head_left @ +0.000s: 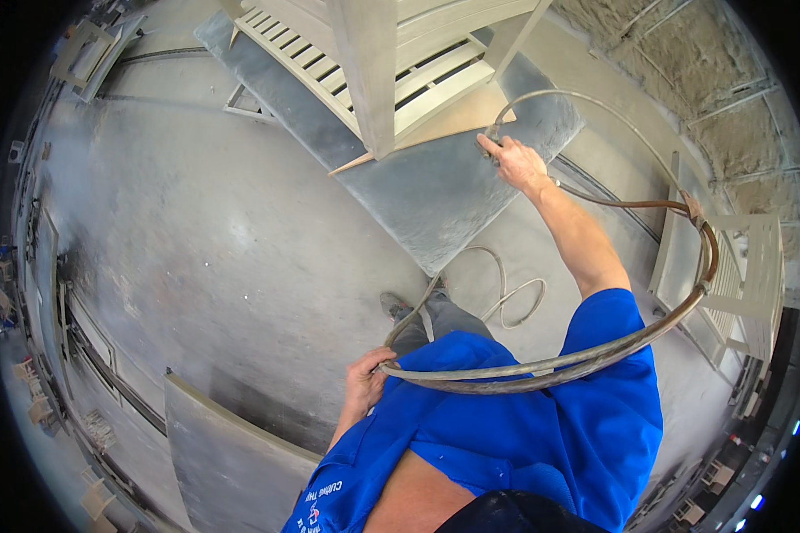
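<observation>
My right hand [517,165] is stretched forward, its fingers wrapped round a small spray gun [492,140] that the hand mostly hides. Two hoses [587,360] run from the gun, loop out past my right arm and cross in front of my body. At my waist my left hand [364,382] is closed round these hoses. Ahead stands a cream slatted piece of wooden furniture [378,84] with a thick corner post, resting on a grey board [418,200]. The spray gun is over the board, apart from the furniture and to its right.
A slack hose [529,315] coils on the floor by my feet. Another slatted piece [747,275] stands at the right. A dusty, rough wall covering [729,107] rises far right. A grey panel [227,462] stands at the lower left, and floor rails [116,386] run along the left.
</observation>
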A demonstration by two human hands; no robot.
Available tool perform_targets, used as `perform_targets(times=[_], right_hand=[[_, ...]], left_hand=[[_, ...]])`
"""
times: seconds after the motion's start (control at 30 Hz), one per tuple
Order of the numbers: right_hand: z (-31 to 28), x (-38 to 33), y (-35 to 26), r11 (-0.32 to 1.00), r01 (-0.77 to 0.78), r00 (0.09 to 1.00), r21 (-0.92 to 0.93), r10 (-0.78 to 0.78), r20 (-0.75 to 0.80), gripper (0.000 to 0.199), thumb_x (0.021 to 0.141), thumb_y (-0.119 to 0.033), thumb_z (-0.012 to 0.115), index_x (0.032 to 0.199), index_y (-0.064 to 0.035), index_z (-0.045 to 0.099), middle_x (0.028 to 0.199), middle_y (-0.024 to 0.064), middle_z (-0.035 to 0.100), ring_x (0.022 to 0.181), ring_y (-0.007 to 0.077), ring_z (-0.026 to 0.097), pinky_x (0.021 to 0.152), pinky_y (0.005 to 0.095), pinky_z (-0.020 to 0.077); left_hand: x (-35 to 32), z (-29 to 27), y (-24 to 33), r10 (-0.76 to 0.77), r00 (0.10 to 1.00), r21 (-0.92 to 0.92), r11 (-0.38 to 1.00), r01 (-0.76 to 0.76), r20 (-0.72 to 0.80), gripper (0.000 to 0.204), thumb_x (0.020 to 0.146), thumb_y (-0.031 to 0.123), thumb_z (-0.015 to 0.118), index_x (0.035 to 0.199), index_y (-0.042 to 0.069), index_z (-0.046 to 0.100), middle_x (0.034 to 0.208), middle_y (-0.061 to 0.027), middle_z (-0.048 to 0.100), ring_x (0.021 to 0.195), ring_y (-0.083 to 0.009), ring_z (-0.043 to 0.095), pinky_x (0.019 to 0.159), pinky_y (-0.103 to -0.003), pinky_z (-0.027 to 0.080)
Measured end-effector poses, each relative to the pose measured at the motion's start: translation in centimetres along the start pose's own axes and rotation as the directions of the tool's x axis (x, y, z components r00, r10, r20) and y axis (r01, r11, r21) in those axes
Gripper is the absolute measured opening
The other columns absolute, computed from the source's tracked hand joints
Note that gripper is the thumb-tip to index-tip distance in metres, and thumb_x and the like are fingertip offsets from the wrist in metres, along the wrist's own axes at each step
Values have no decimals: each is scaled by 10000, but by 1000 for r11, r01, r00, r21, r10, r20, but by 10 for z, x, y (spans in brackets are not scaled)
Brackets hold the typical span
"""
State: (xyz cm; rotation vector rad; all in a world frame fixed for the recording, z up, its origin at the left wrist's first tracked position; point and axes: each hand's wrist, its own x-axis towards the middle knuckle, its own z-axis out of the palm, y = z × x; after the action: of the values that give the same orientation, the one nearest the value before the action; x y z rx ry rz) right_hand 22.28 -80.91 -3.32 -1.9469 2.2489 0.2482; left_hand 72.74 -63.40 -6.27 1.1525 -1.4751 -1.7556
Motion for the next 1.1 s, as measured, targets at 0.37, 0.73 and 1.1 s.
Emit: perform_targets(times=[0.37, 0.73, 1.1], right_hand=[[-66, -46, 106, 999, -12, 913, 32, 24, -407, 918, 747, 4, 711, 1548, -343, 427, 1151, 120, 609, 1025, 341, 658, 826, 456, 587], [84, -29, 272, 948, 125, 990, 294, -98, -106, 828, 814, -26, 719, 1530, -360, 475, 1179, 167, 663, 1069, 363, 681, 884, 458, 588], [88, 47, 303, -454, -229, 958, 861, 49, 281, 301, 981, -160, 660, 1259, -51, 614, 880, 63, 687, 712, 136, 646, 462, 273, 418]], left_hand=[[50, 78, 9, -74, 984, 108, 993, 57, 161, 208, 844, -48, 754, 1034, 32, 726, 1003, -94, 755, 936, -214, 712, 850, -329, 551], [114, 322, 51, -215, 975, 241, 950, 196, 58, 205, 858, -55, 718, 1052, 13, 729, 1009, -113, 755, 960, -245, 720, 871, -360, 559], [79, 440, 146, -289, 929, 334, 873, 354, -230, 174, 856, 27, 796, 1009, -9, 723, 966, -122, 750, 914, -223, 718, 821, -352, 561]])
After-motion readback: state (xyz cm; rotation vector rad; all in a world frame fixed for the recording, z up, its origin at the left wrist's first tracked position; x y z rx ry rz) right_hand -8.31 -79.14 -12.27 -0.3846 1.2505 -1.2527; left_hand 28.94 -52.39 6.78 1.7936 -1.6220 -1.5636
